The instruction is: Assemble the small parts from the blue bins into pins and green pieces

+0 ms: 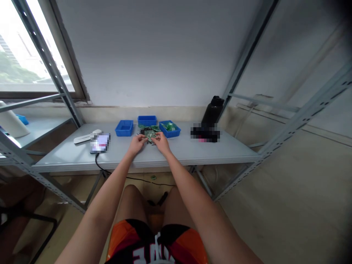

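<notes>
My left hand (137,143) and my right hand (161,142) meet over the shelf table, fingers bent in a pinch. Between them is a small greenish see-through plastic bag (150,135), gripped at its left and right edges. What it contains is too small to make out. Just behind lies a heap of thin dark pieces (145,130), partly hidden by the bag. A blue bin (178,132) with green plastic bags (169,126) stands behind my right hand. Two more blue bins, one at the left (124,128) and one at the back (147,120), stand near the heap.
At the left of the table (184,152) lie a phone (100,143) with a black cable (106,171) hanging over the front edge and a white long object (83,139). A black bottle (212,112) stands at the right behind a blurred dark item (206,134). Metal posts flank both ends.
</notes>
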The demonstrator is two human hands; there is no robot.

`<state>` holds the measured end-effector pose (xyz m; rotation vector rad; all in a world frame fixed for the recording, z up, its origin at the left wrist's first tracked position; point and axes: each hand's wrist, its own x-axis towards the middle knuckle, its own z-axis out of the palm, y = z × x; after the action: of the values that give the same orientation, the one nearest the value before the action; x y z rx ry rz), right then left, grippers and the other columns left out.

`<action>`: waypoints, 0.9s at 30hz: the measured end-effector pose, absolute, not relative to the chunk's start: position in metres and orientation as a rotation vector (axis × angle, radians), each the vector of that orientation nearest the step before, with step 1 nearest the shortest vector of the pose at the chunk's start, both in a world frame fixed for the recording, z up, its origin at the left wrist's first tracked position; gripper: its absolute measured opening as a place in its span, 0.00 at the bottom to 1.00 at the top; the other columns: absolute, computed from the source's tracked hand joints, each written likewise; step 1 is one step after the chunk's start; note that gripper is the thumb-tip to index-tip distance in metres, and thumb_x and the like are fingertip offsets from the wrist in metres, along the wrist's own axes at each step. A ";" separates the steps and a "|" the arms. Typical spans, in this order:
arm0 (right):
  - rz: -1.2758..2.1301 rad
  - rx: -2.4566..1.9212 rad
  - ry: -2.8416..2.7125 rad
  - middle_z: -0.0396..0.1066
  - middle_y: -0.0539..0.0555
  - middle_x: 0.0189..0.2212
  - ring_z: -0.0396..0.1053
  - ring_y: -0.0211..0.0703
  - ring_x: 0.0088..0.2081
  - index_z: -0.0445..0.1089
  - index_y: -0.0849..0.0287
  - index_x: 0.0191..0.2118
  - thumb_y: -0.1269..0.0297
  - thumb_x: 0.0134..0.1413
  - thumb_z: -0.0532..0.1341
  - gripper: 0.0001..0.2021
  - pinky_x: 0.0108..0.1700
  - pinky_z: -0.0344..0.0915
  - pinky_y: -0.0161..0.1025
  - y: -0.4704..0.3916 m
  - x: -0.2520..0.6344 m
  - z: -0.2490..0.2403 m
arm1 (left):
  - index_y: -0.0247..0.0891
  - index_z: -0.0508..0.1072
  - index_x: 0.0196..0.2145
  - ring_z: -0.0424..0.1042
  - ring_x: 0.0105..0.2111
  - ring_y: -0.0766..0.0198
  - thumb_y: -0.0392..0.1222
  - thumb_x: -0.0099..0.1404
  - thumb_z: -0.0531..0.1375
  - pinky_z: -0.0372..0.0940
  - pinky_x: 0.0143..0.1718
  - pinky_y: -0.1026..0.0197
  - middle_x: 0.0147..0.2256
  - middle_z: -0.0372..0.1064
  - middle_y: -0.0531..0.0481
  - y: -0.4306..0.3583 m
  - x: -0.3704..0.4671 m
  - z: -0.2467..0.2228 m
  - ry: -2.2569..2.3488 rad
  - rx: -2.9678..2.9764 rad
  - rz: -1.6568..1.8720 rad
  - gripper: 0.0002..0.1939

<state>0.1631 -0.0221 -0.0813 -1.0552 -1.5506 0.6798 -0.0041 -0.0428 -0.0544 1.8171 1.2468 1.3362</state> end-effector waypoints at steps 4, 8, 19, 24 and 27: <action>0.683 -1.077 -1.510 0.70 0.51 0.28 0.69 0.42 0.33 0.66 0.57 0.35 0.57 0.49 0.63 0.10 0.41 0.67 0.42 -0.028 0.163 -0.075 | 0.35 0.76 0.32 0.67 0.23 0.62 0.48 0.57 0.61 0.62 0.29 0.60 0.22 0.71 0.49 -0.046 -0.003 -0.052 1.230 1.869 1.354 0.13; 0.858 -0.956 -1.588 0.73 0.52 0.31 0.71 0.43 0.35 0.70 0.56 0.37 0.53 0.53 0.60 0.13 0.38 0.68 0.40 -0.036 0.161 -0.071 | 0.36 0.78 0.34 0.73 0.35 0.56 0.50 0.59 0.58 0.65 0.39 0.57 0.35 0.77 0.44 -0.050 -0.004 -0.048 1.165 1.987 1.301 0.15; 0.875 -1.055 -1.565 0.69 0.49 0.22 0.70 0.40 0.27 0.68 0.57 0.30 0.60 0.54 0.57 0.07 0.32 0.65 0.37 -0.031 0.162 -0.072 | 0.34 0.73 0.41 0.69 0.28 0.62 0.47 0.58 0.60 0.65 0.33 0.60 0.31 0.73 0.46 -0.042 -0.002 -0.055 1.244 1.862 1.321 0.16; 0.851 -1.055 -1.573 0.70 0.48 0.24 0.67 0.37 0.24 0.65 0.57 0.31 0.59 0.53 0.58 0.07 0.32 0.64 0.36 -0.034 0.162 -0.071 | 0.35 0.73 0.30 0.66 0.23 0.65 0.45 0.60 0.58 0.61 0.31 0.62 0.21 0.68 0.53 -0.049 -0.003 -0.049 1.274 1.964 1.246 0.10; 0.813 -1.038 -1.535 0.69 0.48 0.25 0.67 0.37 0.25 0.63 0.56 0.31 0.57 0.52 0.59 0.08 0.32 0.63 0.36 -0.032 0.162 -0.074 | 0.36 0.73 0.27 0.64 0.22 0.65 0.44 0.59 0.58 0.59 0.29 0.62 0.19 0.65 0.54 -0.050 -0.003 -0.047 1.326 1.964 1.248 0.09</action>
<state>0.1617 -0.0320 -0.0737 -1.0377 -1.5351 0.8130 -0.0027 -0.0505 -0.0468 1.9642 1.3257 1.2479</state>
